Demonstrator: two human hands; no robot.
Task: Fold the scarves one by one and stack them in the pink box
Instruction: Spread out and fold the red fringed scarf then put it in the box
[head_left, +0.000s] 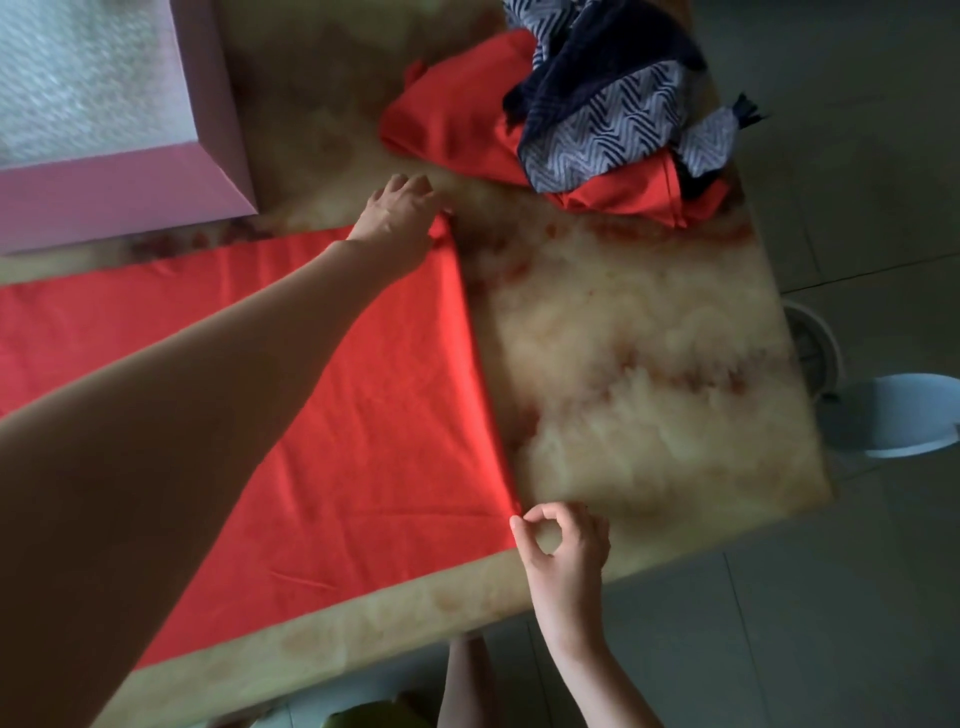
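Red scarf (363, 389) lay flat on the worktop (623, 338); my left hand (400, 215) gripped its far corner, my right hand (566, 540) pinched the near one

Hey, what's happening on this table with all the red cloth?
A person is folding a red scarf spread flat on the table. The left hand holds its far corner, and the right hand pinches the near one. A crumpled heap of scarves waits behind. The pink box shows none yet.

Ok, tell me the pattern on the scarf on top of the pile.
Navy and white zigzags on the top scarf, clearest in the head view.
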